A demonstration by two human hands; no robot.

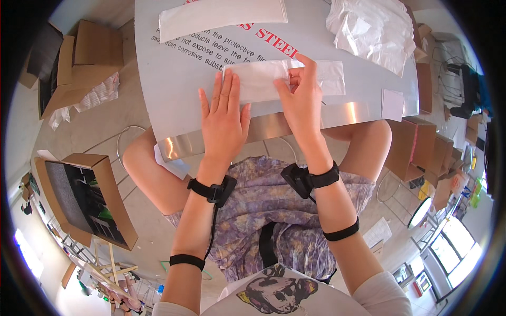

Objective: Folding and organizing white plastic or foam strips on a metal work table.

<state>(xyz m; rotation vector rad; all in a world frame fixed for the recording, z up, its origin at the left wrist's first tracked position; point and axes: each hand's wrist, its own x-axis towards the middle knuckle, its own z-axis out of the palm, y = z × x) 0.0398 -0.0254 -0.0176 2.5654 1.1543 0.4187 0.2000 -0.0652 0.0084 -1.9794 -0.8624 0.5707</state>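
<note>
A thin white folded sheet (258,81) lies as a long strip across the near part of the table; whether it is paper or plastic I cannot tell. My left hand (225,124) rests flat with fingers stretched, its fingertips on the strip's left end. My right hand (305,102) is bent over the strip right of its middle, thumb and curled fingers closed at an edge there. The strip's right end sticks out past that hand. Under it all is a metal-topped table (179,100) with a grey printed film and a bare shiny front edge.
Another white folded strip (226,20) lies at the far side of the table. A heap of white sheets (371,34) sits far right, and a small pale card (392,104) lies at the right front corner. Cardboard boxes (97,50) stand on the floor to both sides.
</note>
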